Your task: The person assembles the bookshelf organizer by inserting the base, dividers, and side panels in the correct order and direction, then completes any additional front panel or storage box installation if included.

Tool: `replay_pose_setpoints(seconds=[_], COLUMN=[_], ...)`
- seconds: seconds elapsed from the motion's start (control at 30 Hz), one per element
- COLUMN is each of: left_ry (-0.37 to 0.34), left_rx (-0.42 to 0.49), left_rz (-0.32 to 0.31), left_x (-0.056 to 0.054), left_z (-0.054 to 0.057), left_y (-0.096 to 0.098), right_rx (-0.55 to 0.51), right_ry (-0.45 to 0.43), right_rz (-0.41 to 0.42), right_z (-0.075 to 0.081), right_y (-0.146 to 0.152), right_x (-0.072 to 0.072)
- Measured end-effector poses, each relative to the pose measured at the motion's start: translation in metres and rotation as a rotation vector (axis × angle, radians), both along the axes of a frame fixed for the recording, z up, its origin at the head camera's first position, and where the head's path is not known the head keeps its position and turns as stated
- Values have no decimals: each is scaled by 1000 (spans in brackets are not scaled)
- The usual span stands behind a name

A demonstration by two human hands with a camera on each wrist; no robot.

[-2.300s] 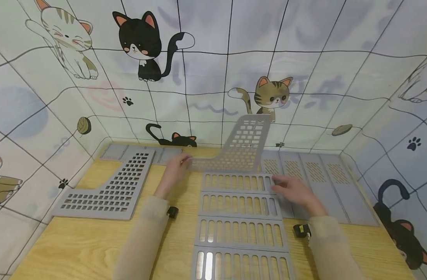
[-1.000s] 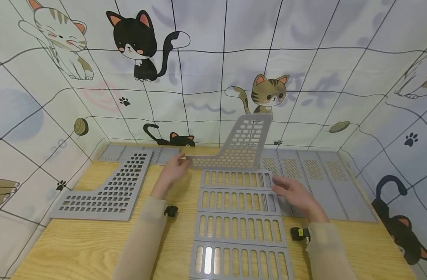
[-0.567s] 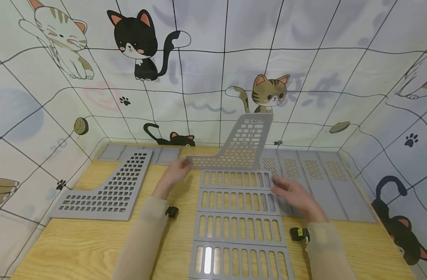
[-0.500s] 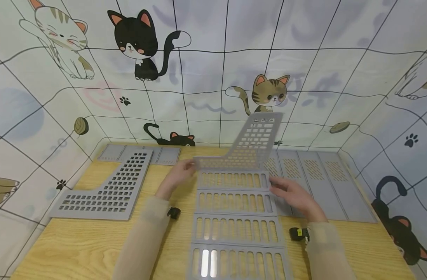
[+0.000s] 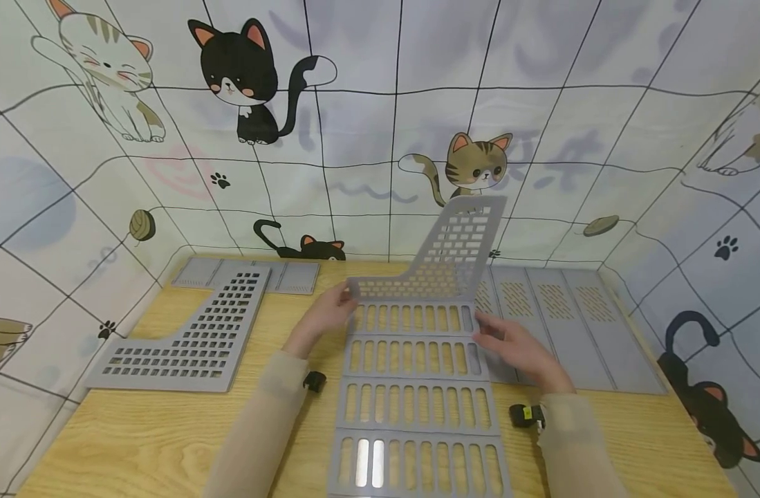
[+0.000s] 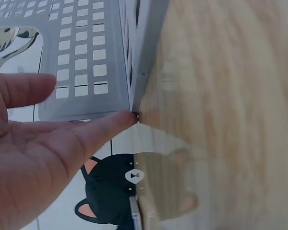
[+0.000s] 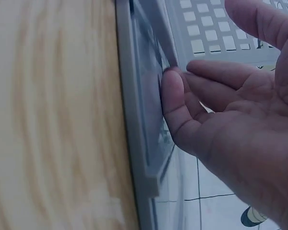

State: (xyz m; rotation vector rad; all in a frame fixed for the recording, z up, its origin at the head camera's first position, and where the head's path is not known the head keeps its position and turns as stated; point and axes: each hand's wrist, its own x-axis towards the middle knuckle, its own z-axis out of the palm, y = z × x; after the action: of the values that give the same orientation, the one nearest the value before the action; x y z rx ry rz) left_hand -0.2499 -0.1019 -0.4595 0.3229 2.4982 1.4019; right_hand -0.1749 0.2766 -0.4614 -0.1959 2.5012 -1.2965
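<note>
A grey L-shaped side panel (image 5: 442,256) with brick-pattern holes stands upright at the far end of a grey slotted panel (image 5: 414,337). The slotted panel has several sections and lies along the table. My left hand (image 5: 326,315) has straight fingers against the upright panel's lower left corner; in the left wrist view a fingertip touches that corner and the thumb stands apart. My right hand (image 5: 516,346) touches the slotted panel's far right edge with bent fingertips, thumb raised away, as the right wrist view shows. Whether the two panels are joined I cannot tell.
Another L-shaped perforated panel (image 5: 187,339) lies flat on the left. Behind it are smaller grey panels (image 5: 299,278). Several long grey panels (image 5: 579,339) lie side by side at the right. A cat-print cloth (image 5: 367,124) surrounds the wooden table (image 5: 124,443).
The upright panel has shifted right, with my left hand following at its corner. The slotted panel has slid a little left, and my right hand has moved slightly left along with it.
</note>
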Motion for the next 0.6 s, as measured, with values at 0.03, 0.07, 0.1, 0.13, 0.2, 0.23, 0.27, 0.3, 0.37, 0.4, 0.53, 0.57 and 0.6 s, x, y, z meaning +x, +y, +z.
replay_pose_setpoints(seconds=[0.03, 0.07, 0.1, 0.13, 0.2, 0.23, 0.27, 0.3, 0.37, 0.4, 0.53, 0.57, 0.6], left_ry=[-27, -54, -80, -107, -161, -179, -195, -207, -255, -276, -351, -359, -363], left_rx=[31, 60, 82, 90, 85, 72, 57, 25, -18, -42, -76, -70, -60], left_rz=[-12, -21, -27, -29, -20, -11, -1, 4, 6, -2, -50, -56, -55], left_x=[-1, -1, -1, -1, 2, 3, 5, 6, 10, 12, 18, 19, 20], left_z=[0, 0, 1, 2, 9, 12, 15, 18, 24, 25, 26, 26, 25], left_y=[-2, -4, -6, -9, -14, -16, -18, -19, -21, -21, -19, -18, -17], right_rx=[-15, -24, -30, -32, -49, -60, -68, -79, -96, -102, -53, -46, -41], right_ry=[-7, -12, -14, -21, -34, -42, -54, -73, -119, -143, -193, -195, -190], right_rz=[-2, -8, -15, -26, -51, -67, -82, -96, -100, -97, -65, -64, -59], right_z=[0, -1, -1, -1, 2, 3, 6, 8, 13, 16, 24, 25, 26], right_y=[0, 0, 0, 1, 1, 1, 1, 1, 0, -1, -6, -7, -8], right_x=[0, 0, 0, 0, 0, 1, 2, 4, 6, 7, 11, 11, 11])
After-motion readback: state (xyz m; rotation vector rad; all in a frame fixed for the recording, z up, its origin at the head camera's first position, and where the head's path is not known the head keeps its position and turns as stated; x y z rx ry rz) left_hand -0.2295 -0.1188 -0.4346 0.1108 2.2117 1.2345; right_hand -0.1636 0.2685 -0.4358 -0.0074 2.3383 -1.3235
